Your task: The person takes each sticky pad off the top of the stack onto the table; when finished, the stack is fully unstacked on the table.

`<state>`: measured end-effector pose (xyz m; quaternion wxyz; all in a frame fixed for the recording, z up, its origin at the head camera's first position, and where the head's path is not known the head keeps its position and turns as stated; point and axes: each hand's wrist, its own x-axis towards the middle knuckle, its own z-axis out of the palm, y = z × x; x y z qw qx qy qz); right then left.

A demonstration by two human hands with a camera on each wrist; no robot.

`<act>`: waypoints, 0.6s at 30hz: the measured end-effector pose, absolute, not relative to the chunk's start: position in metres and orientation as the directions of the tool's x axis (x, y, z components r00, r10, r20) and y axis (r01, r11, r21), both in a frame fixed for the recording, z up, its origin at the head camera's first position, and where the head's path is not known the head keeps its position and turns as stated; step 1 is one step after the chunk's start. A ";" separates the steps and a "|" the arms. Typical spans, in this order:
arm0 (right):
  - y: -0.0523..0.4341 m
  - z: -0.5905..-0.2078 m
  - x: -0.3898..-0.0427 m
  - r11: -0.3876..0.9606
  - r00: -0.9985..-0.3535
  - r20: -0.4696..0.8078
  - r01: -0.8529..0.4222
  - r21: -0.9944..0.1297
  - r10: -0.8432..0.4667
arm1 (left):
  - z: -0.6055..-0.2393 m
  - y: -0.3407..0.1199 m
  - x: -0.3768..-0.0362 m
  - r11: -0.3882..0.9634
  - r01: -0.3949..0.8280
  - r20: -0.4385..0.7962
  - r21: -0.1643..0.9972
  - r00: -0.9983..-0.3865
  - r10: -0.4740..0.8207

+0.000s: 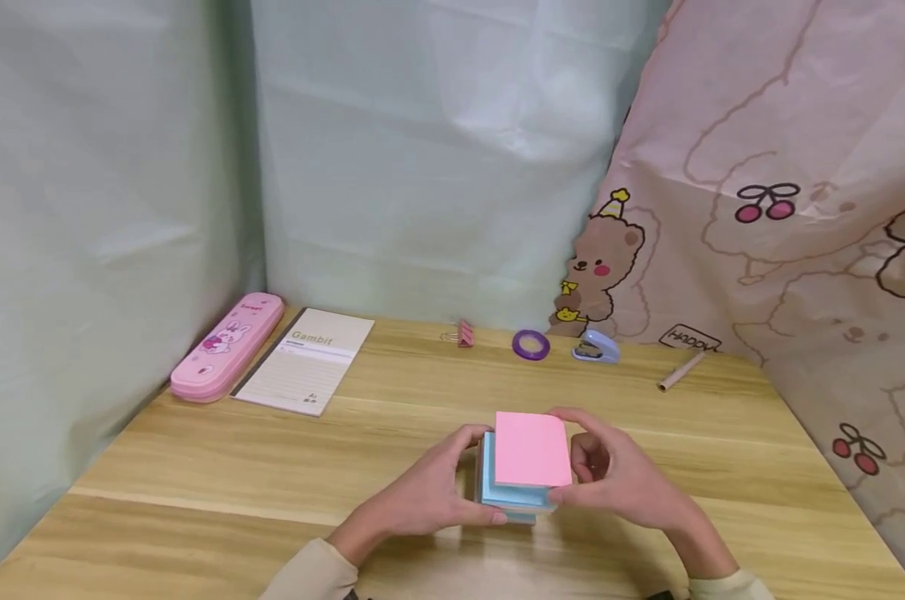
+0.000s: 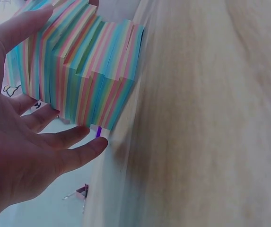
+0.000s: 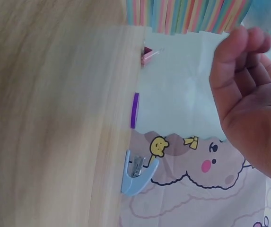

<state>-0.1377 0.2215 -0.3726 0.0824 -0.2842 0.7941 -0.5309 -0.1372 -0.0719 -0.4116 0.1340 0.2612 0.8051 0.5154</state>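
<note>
A tall stack of sticky note pads (image 2: 85, 66), striped in blue, pink, yellow and orange along its sides, stands upright near the table's front. My left hand (image 1: 426, 492) grips the stack from the left, with the thumb on the near side and the fingers along the far side. On top is a pink sticky note pad (image 1: 532, 450), set slightly right of the blue one (image 1: 490, 490) beneath it. My right hand (image 1: 632, 482) pinches the pink pad at its right edge, thumb at the near corner and index finger at the far one; its other fingers are curled in.
A pink pencil case (image 1: 229, 348) and a notebook (image 1: 310, 375) lie at the back left. Along the back edge sit a pink binder clip (image 1: 465, 335), a purple tape roll (image 1: 519, 353), a blue stapler (image 1: 604, 348) and a thin brownish tube (image 1: 680, 372). Curtains hang behind.
</note>
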 end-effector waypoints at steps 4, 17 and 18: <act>0.221 -0.369 -0.142 0.282 -0.839 0.187 -0.369 -0.885 -0.512 | -0.412 -0.071 -0.137 0.320 0.283 0.056 0.904 -0.821 0.568; 0.211 -0.342 -0.199 0.383 -0.866 0.131 -0.344 -0.857 -0.483 | -0.412 -0.072 -0.136 0.321 0.285 0.055 0.903 -0.818 0.572; 0.209 -0.341 -0.205 0.388 -0.866 0.126 -0.341 -0.856 -0.484 | -0.412 -0.071 -0.136 0.321 0.288 0.056 0.902 -0.818 0.573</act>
